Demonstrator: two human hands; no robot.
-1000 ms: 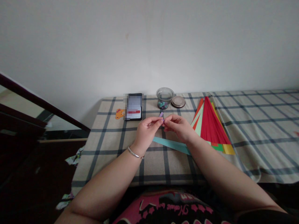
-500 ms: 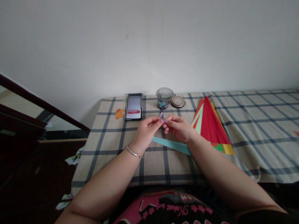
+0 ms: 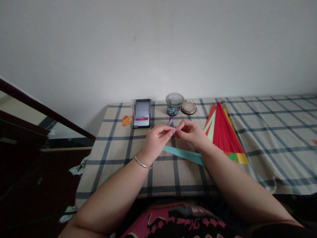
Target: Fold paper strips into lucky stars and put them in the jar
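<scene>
Between my two hands is a narrow purple paper strip [image 3: 170, 122], its free end sticking up behind the fingertips. My left hand [image 3: 158, 137] pinches it between thumb and index finger. My right hand [image 3: 189, 134] closes its thumb and index finger on the same small purple piece; the folded part is mostly hidden by the fingers. Under the hands, a light blue paper strip [image 3: 184, 155] lies across the cloth, its right end passing behind my right forearm. Just beyond the hands stands a clear plastic cup [image 3: 174, 100] with small teal and purple pieces at its bottom.
A round lid [image 3: 189, 108] lies beside the cup. A phone [image 3: 142, 114] leans at the back left, next to an orange bear-shaped cutout [image 3: 126, 121]. Red, orange, green and yellow paper strips [image 3: 224, 132] fan out on the right. A checked cloth [image 3: 116, 158] covers the table, against a wall.
My right hand has shifted slightly up, and its fingers have curled in closer around the purple strip. My left hand stays nearly in place, still pinching it.
</scene>
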